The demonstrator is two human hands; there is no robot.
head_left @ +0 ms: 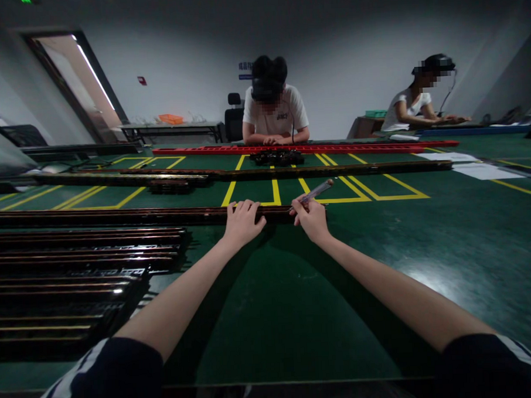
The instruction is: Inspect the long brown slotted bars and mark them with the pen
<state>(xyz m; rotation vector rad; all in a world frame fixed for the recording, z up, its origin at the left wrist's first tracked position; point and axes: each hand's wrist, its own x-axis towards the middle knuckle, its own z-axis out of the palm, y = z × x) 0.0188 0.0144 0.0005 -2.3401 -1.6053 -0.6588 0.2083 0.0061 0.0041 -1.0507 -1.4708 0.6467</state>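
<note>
A long, dark, glossy strip (pixel 169 215) with coppery edges lies across the green table before me. My left hand (pixel 242 223) is on top of it near its right part, fingers curled over the far edge and thumb on the near side. Close to the strip's right end, my right hand (pixel 309 216) is closed around a screwdriver (pixel 320 189) with a clear handle. The handle slants up and to the right. Its tip points down at the strip; whether it touches cannot be made out.
More dark strips (pixel 83 254) lie in rows at the left. Another long bundle (pixel 334 170) crosses the table farther back, with a dark heap (pixel 276 157) and a red rail (pixel 193 151) beyond. White papers (pixel 488 170) lie right. Two people (pixel 274 113) sit across the table.
</note>
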